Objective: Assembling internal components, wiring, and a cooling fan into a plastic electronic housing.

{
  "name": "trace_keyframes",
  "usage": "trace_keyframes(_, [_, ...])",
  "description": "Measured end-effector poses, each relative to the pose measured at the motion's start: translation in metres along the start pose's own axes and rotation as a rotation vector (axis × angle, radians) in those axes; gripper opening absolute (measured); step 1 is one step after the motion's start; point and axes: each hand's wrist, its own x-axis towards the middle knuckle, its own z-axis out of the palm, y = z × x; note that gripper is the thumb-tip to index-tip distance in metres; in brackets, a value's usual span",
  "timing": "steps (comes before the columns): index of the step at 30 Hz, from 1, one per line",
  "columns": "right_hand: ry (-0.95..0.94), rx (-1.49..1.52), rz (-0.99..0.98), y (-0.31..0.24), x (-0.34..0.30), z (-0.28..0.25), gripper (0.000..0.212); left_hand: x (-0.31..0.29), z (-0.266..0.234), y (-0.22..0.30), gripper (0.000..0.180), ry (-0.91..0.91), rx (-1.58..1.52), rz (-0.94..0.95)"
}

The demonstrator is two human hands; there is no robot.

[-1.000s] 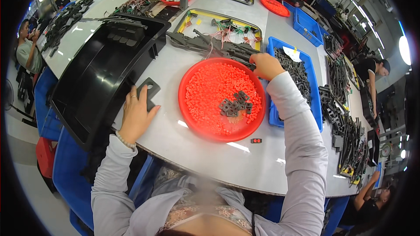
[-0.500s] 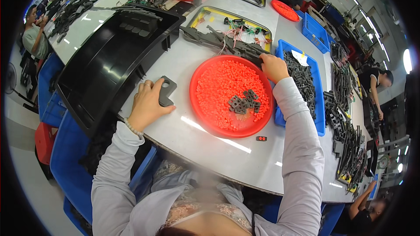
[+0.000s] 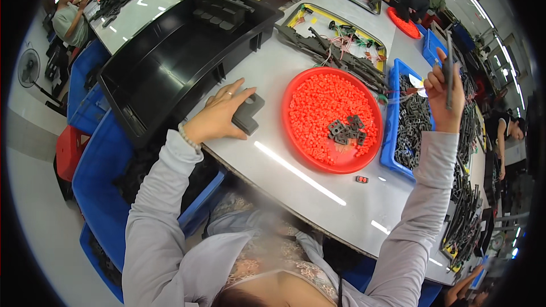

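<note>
My left hand (image 3: pixel 219 115) rests at the table's left edge, its thumb and fingers spanning a dark grey block (image 3: pixel 250 115) with a notched outline. In the raised right hand (image 3: pixel 445 94), a long thin dark strip (image 3: pixel 449 68) is gripped between thumb and fingers, standing nearly upright. Thin coloured wires (image 3: pixel 404 92) trail beside that hand; whether they join the strip I cannot tell. Between my hands sits a round red tray (image 3: pixel 291 142) full of small red-orange pieces (image 3: pixel 315 108), with several dark square parts (image 3: pixel 346 131) on top.
A large black bin (image 3: pixel 170 62) lies to the left. Behind the red tray are dark strips and a yellow-rimmed tray (image 3: pixel 378 45) with wired parts. A blue crate (image 3: pixel 388 150) of dark parts stands right. A small dark piece with red dots (image 3: pixel 362 179) lies near. Co-workers sit beyond.
My right hand has risen from the strip pile, lifting a dark strip up and to the right. The left hand stays at the block. The whole view has shifted.
</note>
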Motion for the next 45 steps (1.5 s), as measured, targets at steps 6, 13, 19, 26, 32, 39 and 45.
trace_keyframes(6, [-0.073, -0.144, 0.028, -0.006, -0.069, 0.055, 0.065, 0.002, -0.003, 0.008, 0.095, -0.109, 0.097, 0.009])
trace_keyframes(13, [-0.017, -0.125, 0.101, 0.0, -0.157, 0.089, 0.07, 0.007, -0.006, 0.008, 0.089, -0.174, 0.059, 0.025])
trace_keyframes(19, [0.283, -0.592, 0.093, 0.01, -0.199, 0.103, 0.066, -0.002, -0.01, 0.027, 0.078, -0.151, -0.77, -0.159])
trace_keyframes(26, [0.174, -0.478, 0.304, 0.032, -0.214, 0.119, 0.043, -0.034, 0.051, 0.077, 0.084, -0.424, -2.125, -0.113])
trace_keyframes(32, [0.159, -0.273, 0.391, 0.069, -0.203, 0.142, 0.041, -0.043, 0.076, 0.11, 0.081, -0.451, -2.176, -0.005])
trace_keyframes(39, [0.032, -0.166, 0.522, 0.09, -0.195, 0.144, 0.035, -0.059, 0.071, 0.138, 0.107, -0.454, -1.885, 0.069])
trace_keyframes(45, [0.021, -0.194, 0.479, 0.095, -0.199, 0.139, 0.029, -0.063, 0.068, 0.139, 0.097, -0.669, -2.486, -0.058])
